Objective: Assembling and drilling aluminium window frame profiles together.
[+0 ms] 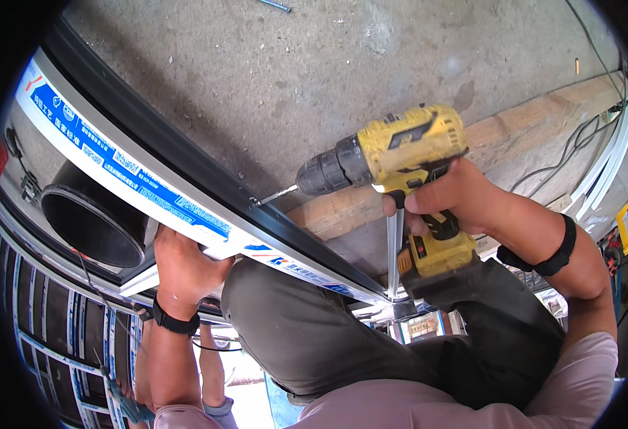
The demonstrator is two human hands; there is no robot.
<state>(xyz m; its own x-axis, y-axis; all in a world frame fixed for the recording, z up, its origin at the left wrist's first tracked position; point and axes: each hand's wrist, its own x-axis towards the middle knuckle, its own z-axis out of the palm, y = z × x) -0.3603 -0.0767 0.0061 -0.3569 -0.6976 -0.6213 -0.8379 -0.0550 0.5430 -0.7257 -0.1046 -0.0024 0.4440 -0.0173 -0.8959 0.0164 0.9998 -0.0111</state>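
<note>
My right hand [439,196] is wrapped round the handle of a yellow and black cordless drill [410,146]. From its chuck a thin bit [278,194] reaches left, its tip at a screw [255,202] on the dark side of a long profile. This profile [185,175] is white and black with blue printed film, and runs diagonally from upper left to lower right. My left hand [184,272] is closed on a white bar [217,248] at the near side of the profile; its fingertips are partly hidden. My knee rests close beside that hand.
A wooden beam [528,118] lies behind the drill, with dark cables [578,139] over it. Left of my left hand is a black cylindrical container [92,214]. Film-covered frames [49,307] stand lower left, near another person's legs [212,365]. A loose screw [274,5] lies on the concrete floor.
</note>
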